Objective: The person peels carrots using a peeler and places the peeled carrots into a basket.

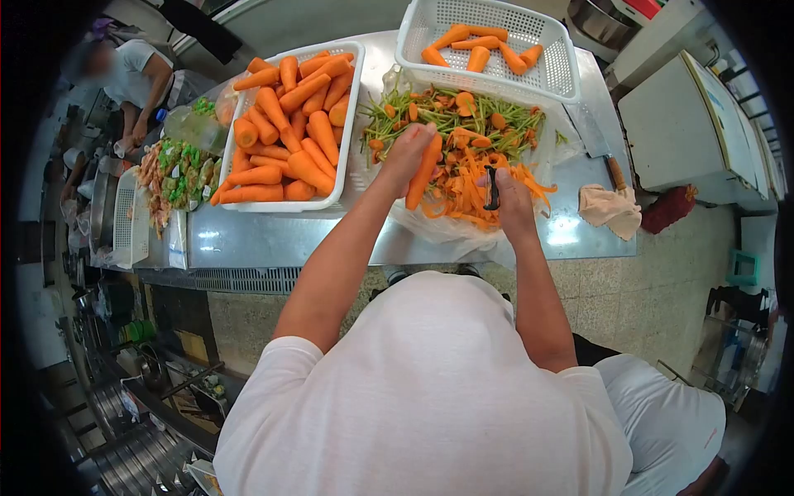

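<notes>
My left hand (pixel 405 155) is closed around the upper part of a carrot (pixel 424 174), which slants over the heap of peelings. A black-handled peeler (pixel 493 188) is gripped in my right hand (pixel 516 201), a short way to the right of the carrot and apart from it. Below both hands lie orange carrot peelings (pixel 463 194) on clear plastic. Green stem trimmings (pixel 513 124) with cut carrot tops spread behind them. To the left, a white basket (pixel 358 99) is heaped with whole carrots (pixel 289 132). Several carrots (pixel 478 58) lie in another white basket (pixel 496 81) at the back.
On the steel table (pixel 591 240), a cleaver (pixel 591 132) lies at the right near a beige cloth (pixel 610 210). Bagged vegetables (pixel 175 169) sit at the left end. Another person (pixel 145 78) is at the far left. A white cabinet (pixel 686 132) stands at the right.
</notes>
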### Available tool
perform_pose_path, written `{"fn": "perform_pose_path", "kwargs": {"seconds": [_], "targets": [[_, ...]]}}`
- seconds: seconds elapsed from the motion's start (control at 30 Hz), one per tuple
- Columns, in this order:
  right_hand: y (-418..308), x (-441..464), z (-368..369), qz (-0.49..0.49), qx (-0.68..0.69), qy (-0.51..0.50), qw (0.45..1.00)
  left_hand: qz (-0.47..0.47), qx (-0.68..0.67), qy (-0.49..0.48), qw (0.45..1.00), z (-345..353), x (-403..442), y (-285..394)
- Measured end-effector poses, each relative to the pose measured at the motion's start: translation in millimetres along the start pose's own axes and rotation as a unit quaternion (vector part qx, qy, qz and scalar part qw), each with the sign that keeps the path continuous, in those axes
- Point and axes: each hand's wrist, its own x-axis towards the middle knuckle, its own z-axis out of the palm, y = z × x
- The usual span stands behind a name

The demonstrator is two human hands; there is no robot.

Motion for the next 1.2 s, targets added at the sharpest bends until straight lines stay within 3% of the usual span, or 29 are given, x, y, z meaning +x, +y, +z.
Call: {"fn": "perform_pose_path", "kwargs": {"seconds": [0.07, 0.1, 0.17, 0.2, 0.27, 0.3, 0.37, 0.4, 0.43, 0.5, 0.57, 0.67, 0.83, 0.9, 0.93, 1.0, 1.07, 1.13, 1.2], "targets": [[2, 0, 0, -0.01, -0.027, 0.01, 1.0, -0.037, -0.033, 0.079, 0.996, 11, 2, 15], [0, 3, -9, -0.018, -0.04, 0.013, 0.999, -0.027, -0.043, 0.071, 0.996, 21, 9, 23], [3, 5, -10, -0.028, -0.022, 0.028, 0.999, 0.103, -0.211, 0.036, 0.971, 26, 10, 44], [5, 4, -13, -0.026, -0.021, 0.03, 0.999, 0.101, -0.211, 0.035, 0.972, 31, 0, 61], [8, 2, -23, -0.023, -0.013, 0.037, 0.999, 0.231, -0.417, -0.061, 0.877, 34, -28, 91], [10, 2, -26, -0.024, -0.012, 0.036, 0.999, 0.232, -0.416, -0.061, 0.877, 24, -28, 91], [14, 3, -31, -0.035, -0.023, 0.066, 0.997, 0.095, -0.386, -0.14, 0.907, -1, -17, 81], [15, 4, -34, -0.034, -0.021, 0.067, 0.997, 0.081, -0.359, -0.222, 0.903, -11, -5, 69], [15, 7, -37, -0.022, -0.043, 0.056, 0.997, 0.079, -0.358, -0.222, 0.903, -4, -4, 63], [16, 12, -37, -0.011, -0.066, 0.044, 0.997, 0.022, -0.153, -0.087, 0.984, 24, 6, 46], [17, 21, -29, -0.043, -0.043, 0.048, 0.997, -0.035, -0.249, -0.182, 0.951, 31, 19, 13], [20, 32, -14, -0.073, -0.025, 0.012, 0.997, -0.081, -0.251, -0.131, 0.956, 54, 23, -16], [5, 39, -3, -0.13, -0.163, -0.015, 0.978, -0.097, -0.269, -0.129, 0.949, 45, 7, -15], [-20, 37, -4, -0.195, -0.217, -0.049, 0.955, -0.125, -0.313, -0.209, 0.918, 32, 9, -20], [-18, 40, -5, -0.194, -0.216, -0.051, 0.955, -0.104, -0.293, -0.184, 0.932, 32, 7, -20], [-19, 49, -8, -0.287, -0.392, 0.022, 0.874, -0.101, -0.285, -0.163, 0.939, 30, -5, -11], [-24, 52, 1, -0.332, -0.376, 0.008, 0.865, -0.098, -0.275, -0.147, 0.945, 33, -9, -7], [-35, 54, 11, -0.376, -0.358, -0.005, 0.855, -0.139, -0.312, -0.061, 0.938, 38, -8, -7], [-43, 63, 17, -0.428, -0.387, -0.056, 0.815, -0.112, -0.299, -0.109, 0.941, 24, -4, -21]]}}
